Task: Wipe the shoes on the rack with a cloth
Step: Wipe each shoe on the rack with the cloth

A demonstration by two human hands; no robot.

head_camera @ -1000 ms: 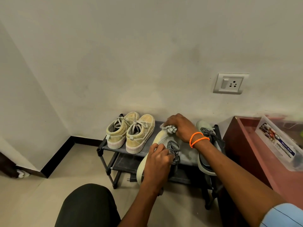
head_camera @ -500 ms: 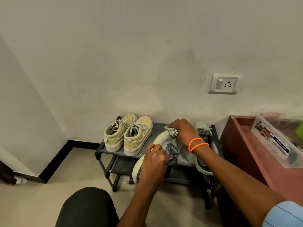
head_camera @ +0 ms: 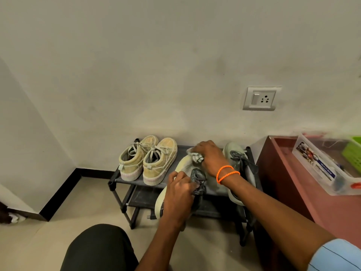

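Observation:
A low black shoe rack (head_camera: 115, 178) stands against the wall. On its top shelf at the left sits a pair of tan sneakers (head_camera: 148, 159). My left hand (head_camera: 180, 194) grips a pale grey-green sneaker (head_camera: 182, 163) by its dark laces and tongue, its heel hanging over the rack's front. My right hand (head_camera: 210, 156), with orange bands at the wrist, holds a bunched grey cloth (head_camera: 196, 156) pressed on that sneaker's toe. The matching sneaker (head_camera: 234, 153) lies on the shelf to the right, partly behind my right arm.
A reddish-brown cabinet (head_camera: 289, 173) stands right of the rack, with a clear plastic box (head_camera: 322, 165) and a green basket (head_camera: 353, 155) on top. A wall socket (head_camera: 259, 98) is above. My dark-clothed knee (head_camera: 99, 249) is in front. A black skirting runs along the floor at left.
My right hand with the cloth has shifted slightly over the sneaker's toe. My left hand keeps its hold on the laces. The view has drifted a little.

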